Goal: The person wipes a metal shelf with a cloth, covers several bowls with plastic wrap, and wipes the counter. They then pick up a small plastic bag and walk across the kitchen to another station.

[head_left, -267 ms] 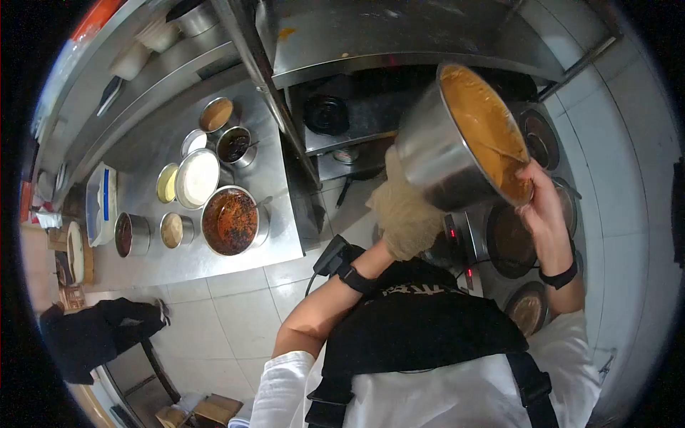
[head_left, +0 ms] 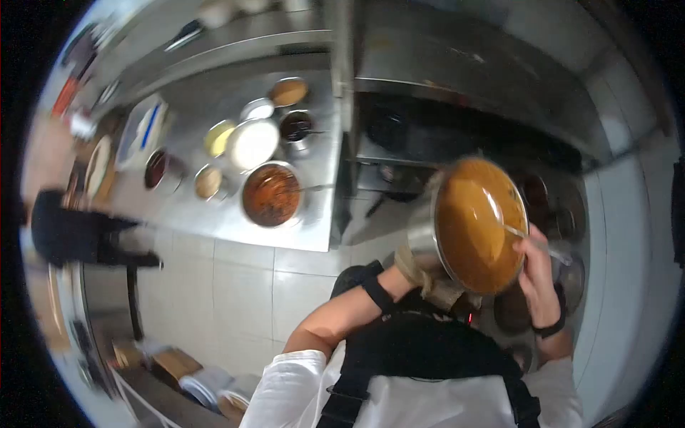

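A large steel pot [head_left: 422, 230] of orange-brown sauce [head_left: 467, 232] is held in front of me, its mouth turned towards my view. My left hand [head_left: 412, 269] is at the pot's left side and underside with a tan cloth [head_left: 441, 289] between; its fingers are hidden behind cloth and pot. At the right rim, my right hand [head_left: 539, 274] is closed round the handle of a metal spoon [head_left: 512, 230], whose lower end sits in the sauce.
To the left, a steel table [head_left: 314, 221] bears several metal pots, among them one with dark red sauce [head_left: 271, 196], and a plastic tub [head_left: 139, 139]. Round pans [head_left: 514, 310] lie below the pot at right. A person in black [head_left: 68, 228] is at far left; boxes [head_left: 178, 362] stand lower left.
The pot has come down nearer my body, and its mouth now faces me more fully. My view has swung left, so the table appears further right. Both hands stay at the pot.
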Demonstrator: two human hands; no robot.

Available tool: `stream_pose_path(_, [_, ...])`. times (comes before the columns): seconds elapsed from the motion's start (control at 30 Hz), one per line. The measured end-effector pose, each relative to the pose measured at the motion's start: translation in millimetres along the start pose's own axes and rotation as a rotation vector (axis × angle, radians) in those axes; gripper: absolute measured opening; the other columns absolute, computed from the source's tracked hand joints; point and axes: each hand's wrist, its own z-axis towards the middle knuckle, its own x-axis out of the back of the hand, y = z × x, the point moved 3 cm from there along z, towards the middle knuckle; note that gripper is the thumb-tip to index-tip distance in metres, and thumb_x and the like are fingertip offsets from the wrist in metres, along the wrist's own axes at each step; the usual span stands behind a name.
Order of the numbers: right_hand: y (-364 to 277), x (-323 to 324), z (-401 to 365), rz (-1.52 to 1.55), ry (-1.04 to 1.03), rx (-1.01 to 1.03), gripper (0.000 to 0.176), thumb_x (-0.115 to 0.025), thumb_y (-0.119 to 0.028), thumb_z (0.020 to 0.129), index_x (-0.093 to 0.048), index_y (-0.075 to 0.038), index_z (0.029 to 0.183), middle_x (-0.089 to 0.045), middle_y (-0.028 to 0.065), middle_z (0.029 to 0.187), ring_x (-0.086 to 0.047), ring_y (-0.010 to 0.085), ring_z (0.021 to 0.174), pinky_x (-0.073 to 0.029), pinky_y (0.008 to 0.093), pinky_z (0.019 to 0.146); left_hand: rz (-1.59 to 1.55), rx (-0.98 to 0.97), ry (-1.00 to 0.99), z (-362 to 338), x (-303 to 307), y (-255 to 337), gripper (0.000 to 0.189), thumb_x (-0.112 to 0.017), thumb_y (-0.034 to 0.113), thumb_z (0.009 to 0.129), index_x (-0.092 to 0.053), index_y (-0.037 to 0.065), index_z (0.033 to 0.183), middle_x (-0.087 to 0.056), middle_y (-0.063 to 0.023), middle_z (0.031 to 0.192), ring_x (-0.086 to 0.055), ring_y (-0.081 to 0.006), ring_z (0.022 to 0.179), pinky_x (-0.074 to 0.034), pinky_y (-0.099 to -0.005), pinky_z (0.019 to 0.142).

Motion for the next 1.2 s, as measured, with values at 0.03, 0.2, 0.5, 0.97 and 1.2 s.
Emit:
stream_pose_path(0.03, [2.8,-4.6,4.6,-0.005,-0.049,-0.025,0.036,-0.041,0.002,0.064,-0.051,0.005,0.098,-0.057,0.0086,0.090,-0.055,0.0145,0.083,-0.043,0.0266,0.077,-0.111,-0.144,0.046,-5.3,5.9,7.4,0.030,-0.035,0.017,0.090,-0.041,0.006,0.117,-0.048,-0.0077,0.112,-0.047,-0.0149,0.100,-0.038,-0.0304,0.089])
stream_pose_path(0.2, [14.3,-29.3,14.4,-0.103,-0.266,-0.093,0.032,-0.041,0.001,0.062,-0.052,0.003,0.091,-0.057,0.0061,0.084,-0.053,0.0105,0.072,-0.044,0.0221,0.068,0.082,-0.461,0.435,-61.3,-148.6,110.3,0.033,-0.041,0.028,0.084,-0.047,0.005,0.107,-0.052,-0.0086,0.100,-0.052,-0.0174,0.089,-0.043,-0.0328,0.075])
stream_pose_path(0.5, [65.6,-223.9,-8.7,-0.101,-0.544,-0.166,0.025,-0.042,0.004,0.063,-0.053,0.002,0.085,-0.057,0.0050,0.078,-0.053,0.0112,0.069,-0.043,0.0238,0.070,2.331,-0.582,1.138,-277.9,-182.2,221.5,0.021,-0.057,0.024,0.062,-0.053,0.008,0.075,-0.049,-0.0079,0.078,-0.050,-0.0259,0.075,-0.038,-0.0360,0.055])
stream_pose_path(0.97, [103.9,-578.1,112.5,0.114,-0.487,-0.110,0.010,-0.051,0.001,0.069,-0.044,-0.006,0.066,-0.040,-0.0005,0.055,-0.038,0.0075,0.042,-0.036,0.0206,0.040,2.254,0.174,2.005,-534.6,-211.0,297.3,0.015,-0.059,0.027,0.056,-0.057,0.014,0.065,-0.052,-0.0025,0.068,-0.052,-0.0229,0.071,-0.039,-0.0361,0.052])
stream_pose_path(1.2, [165.7,-734.9,267.0,0.285,-0.179,-0.002,0.012,-0.054,0.000,0.069,-0.043,-0.005,0.065,-0.041,0.0044,0.056,-0.040,0.0133,0.043,-0.043,0.0280,0.046,1.778,0.581,2.276,-572.4,-235.5,355.9,0.011,-0.058,0.025,0.054,-0.058,0.015,0.058,-0.053,-0.0006,0.063,-0.053,-0.0223,0.066,-0.041,-0.0362,0.048])
